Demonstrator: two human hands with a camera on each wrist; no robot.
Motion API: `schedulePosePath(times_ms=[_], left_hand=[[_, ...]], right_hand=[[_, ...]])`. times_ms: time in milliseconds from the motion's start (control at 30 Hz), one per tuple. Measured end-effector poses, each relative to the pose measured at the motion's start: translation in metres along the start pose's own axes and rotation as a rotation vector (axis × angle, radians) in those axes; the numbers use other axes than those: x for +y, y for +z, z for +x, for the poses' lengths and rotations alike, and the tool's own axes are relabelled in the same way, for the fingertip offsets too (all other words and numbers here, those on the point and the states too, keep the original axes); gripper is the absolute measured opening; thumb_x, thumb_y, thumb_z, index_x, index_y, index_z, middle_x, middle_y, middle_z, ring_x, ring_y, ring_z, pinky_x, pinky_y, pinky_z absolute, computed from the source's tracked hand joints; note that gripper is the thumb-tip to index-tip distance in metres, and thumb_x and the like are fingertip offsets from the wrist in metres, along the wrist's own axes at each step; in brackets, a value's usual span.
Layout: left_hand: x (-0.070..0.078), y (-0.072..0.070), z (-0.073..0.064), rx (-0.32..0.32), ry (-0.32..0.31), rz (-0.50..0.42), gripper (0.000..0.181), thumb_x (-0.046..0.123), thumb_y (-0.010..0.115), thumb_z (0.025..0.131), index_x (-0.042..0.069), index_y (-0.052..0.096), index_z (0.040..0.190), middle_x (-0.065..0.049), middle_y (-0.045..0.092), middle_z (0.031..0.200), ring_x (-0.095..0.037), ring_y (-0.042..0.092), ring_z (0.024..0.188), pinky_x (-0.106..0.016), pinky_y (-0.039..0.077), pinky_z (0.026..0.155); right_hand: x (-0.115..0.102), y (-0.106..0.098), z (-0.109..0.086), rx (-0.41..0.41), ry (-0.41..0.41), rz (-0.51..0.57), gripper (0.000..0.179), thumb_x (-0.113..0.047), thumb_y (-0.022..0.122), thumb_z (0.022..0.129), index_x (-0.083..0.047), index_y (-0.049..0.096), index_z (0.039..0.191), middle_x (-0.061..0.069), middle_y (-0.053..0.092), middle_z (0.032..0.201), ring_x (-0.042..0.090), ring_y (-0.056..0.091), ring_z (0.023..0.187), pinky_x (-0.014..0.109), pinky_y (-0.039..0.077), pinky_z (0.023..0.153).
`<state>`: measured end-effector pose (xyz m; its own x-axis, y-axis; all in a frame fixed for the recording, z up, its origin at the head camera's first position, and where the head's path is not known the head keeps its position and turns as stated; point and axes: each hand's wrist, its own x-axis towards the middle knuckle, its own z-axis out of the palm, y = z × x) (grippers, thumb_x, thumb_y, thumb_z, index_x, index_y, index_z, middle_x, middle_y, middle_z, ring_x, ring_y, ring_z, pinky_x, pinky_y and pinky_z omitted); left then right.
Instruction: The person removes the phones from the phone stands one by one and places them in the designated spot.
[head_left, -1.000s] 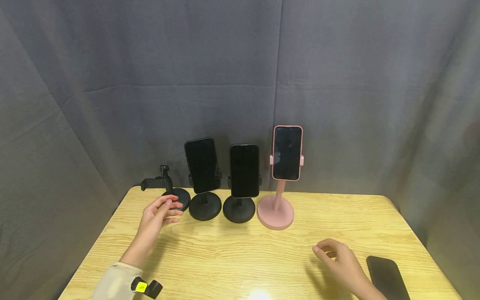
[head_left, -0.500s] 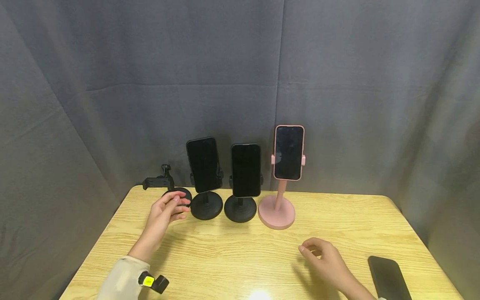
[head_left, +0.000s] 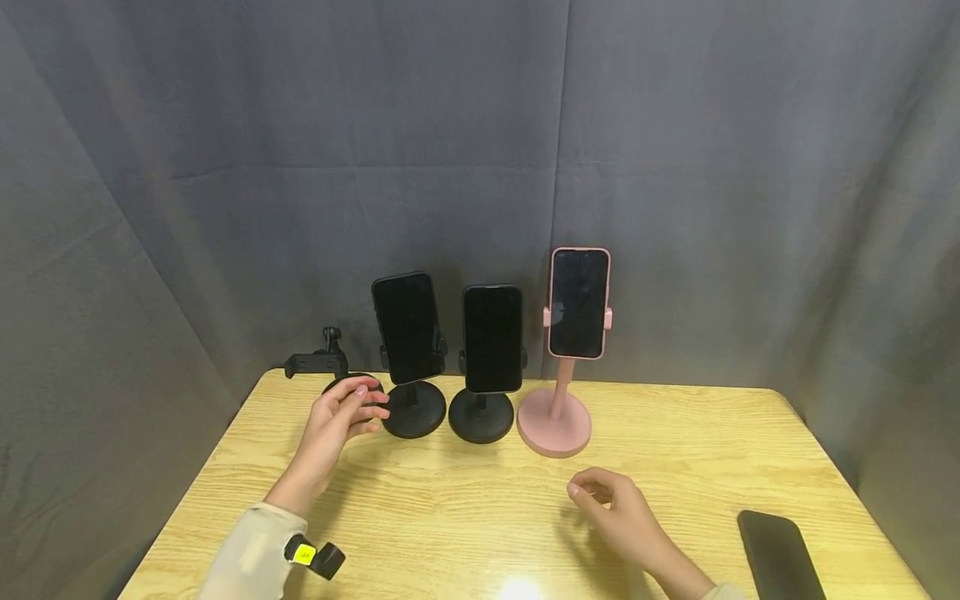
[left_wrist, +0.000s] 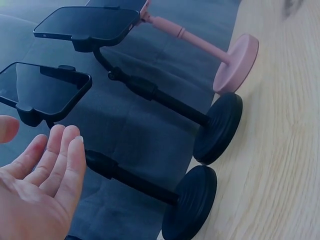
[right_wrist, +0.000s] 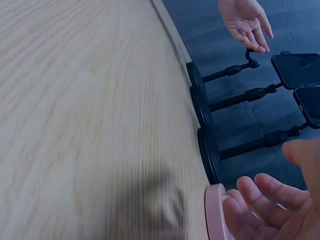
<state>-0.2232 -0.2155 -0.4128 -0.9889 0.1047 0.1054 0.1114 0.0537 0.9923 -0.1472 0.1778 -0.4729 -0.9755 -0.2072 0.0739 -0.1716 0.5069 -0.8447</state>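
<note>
My left hand (head_left: 333,429) hovers in front of the leftmost black phone stand (head_left: 315,363), whose holder carries no phone; the hand partly hides its base. Its fingers are loosely extended and hold nothing, as the left wrist view also shows. To its right, two black stands hold black phones, a slightly tilted phone (head_left: 408,327) and an upright phone (head_left: 492,337). A pink stand (head_left: 555,423) holds a pink-edged phone (head_left: 580,302). My right hand (head_left: 618,512) is above the table in front of the pink stand, fingers loosely bent, holding nothing.
Another black phone (head_left: 782,557) lies flat on the wooden table (head_left: 450,525) near its right front. Behind the stands hangs a grey curtain (head_left: 450,125). The stands' bases sit close together along the back edge.
My right hand has moved left over the table, away from the flat phone. My left hand has drifted slightly right. The stands and phones stay where they were.
</note>
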Motion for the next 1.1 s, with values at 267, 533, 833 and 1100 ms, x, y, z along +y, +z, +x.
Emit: schedulePosePath(times_ms=[267,533,833,1100], left_hand=[[-0.002,0.001,0.004,-0.01,0.006,-0.001,0.039,0.029,0.043,0.11,0.0,0.05,0.136,0.008,0.069,0.103,-0.013,0.073,0.094,-0.023,0.061,0.08],[-0.002,0.002,0.008,-0.01,0.009,-0.014,0.041,0.029,0.043,0.11,-0.002,0.049,0.137,0.0,0.07,0.107,-0.007,0.072,0.089,-0.022,0.061,0.079],[0.001,0.005,0.008,-0.011,0.003,-0.031,0.039,0.028,0.044,0.11,-0.001,0.049,0.137,0.002,0.07,0.107,-0.007,0.072,0.09,-0.024,0.061,0.081],[0.003,0.006,0.011,-0.001,-0.021,-0.026,0.041,0.026,0.042,0.111,-0.002,0.046,0.14,0.008,0.069,0.104,-0.006,0.072,0.09,-0.021,0.06,0.08]], right_hand=[[-0.008,0.011,0.013,-0.08,-0.031,0.133,0.039,-0.024,0.056,0.105,0.013,0.061,0.119,0.028,0.069,0.111,0.032,0.069,0.097,0.033,0.063,0.067],[-0.023,0.024,0.026,-0.116,-0.009,0.244,0.042,-0.025,0.054,0.106,0.013,0.058,0.123,0.032,0.065,0.118,0.034,0.07,0.099,0.046,0.064,0.077],[-0.039,0.042,0.041,-0.083,0.047,0.349,0.038,-0.026,0.055,0.106,0.007,0.061,0.123,0.028,0.067,0.122,0.018,0.069,0.097,0.037,0.064,0.079],[-0.044,0.05,0.051,-0.094,0.035,0.402,0.044,-0.027,0.052,0.107,0.012,0.056,0.127,0.031,0.064,0.126,0.035,0.07,0.106,0.042,0.063,0.084]])
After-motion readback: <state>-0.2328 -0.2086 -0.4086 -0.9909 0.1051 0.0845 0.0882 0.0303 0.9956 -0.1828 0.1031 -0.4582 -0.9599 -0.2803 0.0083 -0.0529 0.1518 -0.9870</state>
